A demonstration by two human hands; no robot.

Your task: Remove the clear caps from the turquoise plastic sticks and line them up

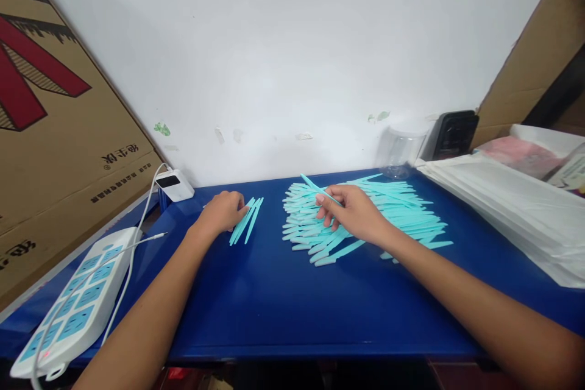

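Note:
Many slim turquoise sticks with a wider flat end, which look like eyebrow razors (423, 219), lie in a broad pile on the blue table (292, 311). Over the pile's left part, my right hand (350, 210) is closed, pinching one turquoise eyebrow razor (311, 183) between thumb and fingers, its end pointing up and left. To the left, my left hand (222, 213) rests low with curled fingers at the edge of a small group of eyebrow razors (253, 222). Its thumb is against them. Whatever is under those fingers is hidden.
On the left are a white power strip (98, 280), a white device with a dark screen (175, 185), a cable (132, 256) and a large carton (68, 134). A clear jar (402, 149), black object (454, 134) and white sheets (516, 213) stand right, before a wall (283, 61).

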